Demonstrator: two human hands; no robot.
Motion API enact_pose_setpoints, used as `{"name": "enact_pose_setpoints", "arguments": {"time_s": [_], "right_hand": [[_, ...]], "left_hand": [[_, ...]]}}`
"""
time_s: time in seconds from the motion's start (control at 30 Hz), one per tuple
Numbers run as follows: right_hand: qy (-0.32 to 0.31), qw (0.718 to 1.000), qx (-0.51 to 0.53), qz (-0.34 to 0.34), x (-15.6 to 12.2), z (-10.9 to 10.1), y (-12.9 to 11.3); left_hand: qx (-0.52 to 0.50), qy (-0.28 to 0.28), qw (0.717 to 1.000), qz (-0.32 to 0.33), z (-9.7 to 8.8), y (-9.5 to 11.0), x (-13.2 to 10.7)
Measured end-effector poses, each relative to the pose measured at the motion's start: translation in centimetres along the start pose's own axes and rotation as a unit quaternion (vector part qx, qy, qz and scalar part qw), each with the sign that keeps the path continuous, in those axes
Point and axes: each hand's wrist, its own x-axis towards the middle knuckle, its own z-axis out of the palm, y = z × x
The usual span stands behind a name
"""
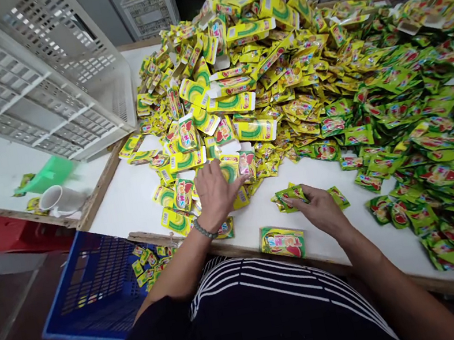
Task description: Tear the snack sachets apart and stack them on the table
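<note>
A huge heap of yellow and green candy packets (pixel 279 67) covers the white table (pixel 127 199). My left hand (pixel 214 195) lies palm down on the near edge of the heap, fingers curled over a yellow box-shaped packet (pixel 231 169). A bead bracelet circles that wrist. My right hand (pixel 319 209) pinches a small stack of green sachets (pixel 288 197) just off the table top. One filled green packet (pixel 282 241) lies flat near the table's front edge between my hands.
A blue plastic crate (pixel 93 287) with a few packets inside sits below the table at my left. A white perforated crate (pixel 30 76) tilts over a side table with a white cup (pixel 54 199) and green scoop (pixel 49 173). More white crates stand behind.
</note>
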Motion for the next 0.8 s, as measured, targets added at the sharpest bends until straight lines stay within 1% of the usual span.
{"name": "enact_pose_setpoints", "arguments": {"time_s": [0.07, 0.1, 0.13, 0.2, 0.27, 0.3, 0.33, 0.4, 0.43, 0.47, 0.53, 0.57, 0.67, 0.7, 0.73, 0.8], "right_hand": [[0.056, 0.997, -0.049, -0.012, 0.3, 0.2, 0.7], [0.085, 0.995, -0.059, -0.013, 0.5, 0.2, 1.0], [0.106, 0.993, -0.060, -0.009, 0.6, 0.2, 1.3], [0.124, 0.991, -0.040, 0.009, 0.8, -0.1, 1.8], [0.122, 0.992, 0.008, 0.026, 0.8, -0.6, 1.7], [0.118, 0.991, 0.047, 0.030, 0.7, -0.8, 1.4], [0.116, 0.988, 0.093, 0.030, 0.7, -1.1, 0.9], [0.117, 0.976, 0.186, 0.013, 0.8, -1.6, -0.5], [0.120, 0.970, 0.212, -0.003, 1.0, -2.0, -1.3], [0.122, 0.969, 0.214, -0.021, 1.2, -2.3, -2.0], [0.116, 0.979, 0.159, -0.057, 1.9, -3.1, -3.3], [0.101, 0.985, 0.121, -0.070, 2.2, -3.5, -3.7], [0.017, 0.996, 0.028, -0.078, 2.8, -4.6, -3.9], [-0.008, 0.997, 0.004, -0.079, 2.9, -4.8, -3.9], [-0.028, 0.996, -0.020, -0.084, 3.0, -4.8, -3.8], [-0.046, 0.991, -0.064, -0.105, 3.1, -4.7, -3.7]], "left_hand": [[0.083, -0.032, 0.996, 0.017, -0.1, -0.2, 0.6], [0.100, -0.047, 0.994, 0.027, -0.1, -0.3, 0.8], [0.101, -0.049, 0.993, 0.033, -0.1, -0.3, 0.8], [0.063, -0.035, 0.997, 0.025, -0.4, -0.2, 0.7], [-0.016, -0.029, 0.999, -0.001, -0.9, 0.0, 0.5], [-0.066, -0.044, 0.997, -0.004, -1.1, 0.1, 0.4], [-0.121, -0.073, 0.990, 0.005, -1.0, 0.3, 0.2], [-0.230, -0.149, 0.961, 0.043, -0.4, 0.8, -0.1], [-0.277, -0.184, 0.941, 0.062, 0.3, 1.2, -0.2], [-0.317, -0.213, 0.921, 0.072, 1.1, 1.5, -0.4], [-0.383, -0.255, 0.885, 0.072, 2.8, 2.2, -0.8], [-0.416, -0.271, 0.866, 0.065, 3.6, 2.5, -1.0], [-0.497, -0.313, 0.809, 0.039, 5.0, 2.9, -1.4], [-0.510, -0.320, 0.798, 0.034, 5.2, 2.9, -1.4], [-0.513, -0.325, 0.794, 0.032, 5.4, 2.9, -1.4], [-0.506, -0.329, 0.796, 0.038, 5.6, 2.8, -1.4]]}}
